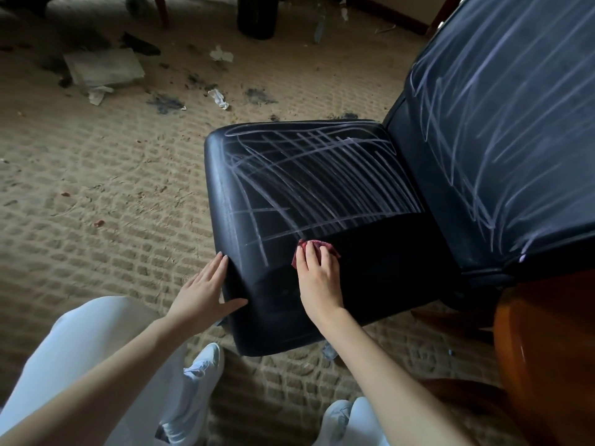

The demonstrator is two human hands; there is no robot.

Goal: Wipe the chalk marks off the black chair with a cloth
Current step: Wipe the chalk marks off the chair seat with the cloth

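R hand [318, 278] presses cloth [317, 246] on chalked seat [322, 178].

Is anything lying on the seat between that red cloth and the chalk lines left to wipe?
Nothing visible. The cloth under the right hand touches the nearest chalk marks; the seat beyond holds only chalk. The left hand rests aside, at the seat's corner.

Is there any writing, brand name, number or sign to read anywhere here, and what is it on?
No text can be read anywhere.
Black leather chair seat and backrest: white chalk lines, only scribbles, no letters.
Pale papers on the beige carpet: too blurred to read.
White shoe: no legible brand.
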